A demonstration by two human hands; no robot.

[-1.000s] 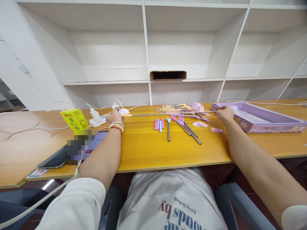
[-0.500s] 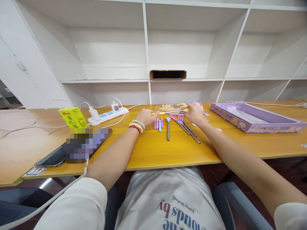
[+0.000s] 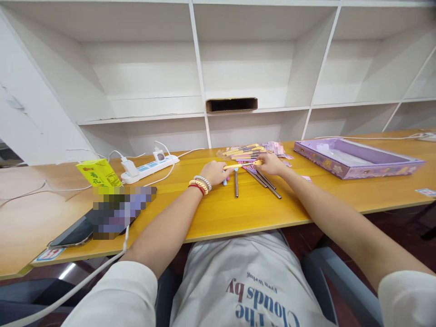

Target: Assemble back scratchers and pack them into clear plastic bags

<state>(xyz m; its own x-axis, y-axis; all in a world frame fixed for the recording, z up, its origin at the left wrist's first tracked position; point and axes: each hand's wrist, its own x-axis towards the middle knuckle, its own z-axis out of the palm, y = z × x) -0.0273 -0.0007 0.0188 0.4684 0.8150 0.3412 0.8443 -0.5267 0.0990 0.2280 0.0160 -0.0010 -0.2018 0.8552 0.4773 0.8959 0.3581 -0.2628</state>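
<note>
Ylw rod (image 3: 238,165) outside white-lined purp box (image 3: 381,171)

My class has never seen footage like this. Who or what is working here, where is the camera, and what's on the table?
There is no machine: these are a person's two bare hands. One camera, worn on the head, takes every picture, looking forward and down. The left hand and right hand hold a yellow-handled rod between them. On the table lie metal-handled sticks, with wrapped packets beyond. An open purple box sits to the right; a power strip and yellow carton are to the left.
</note>
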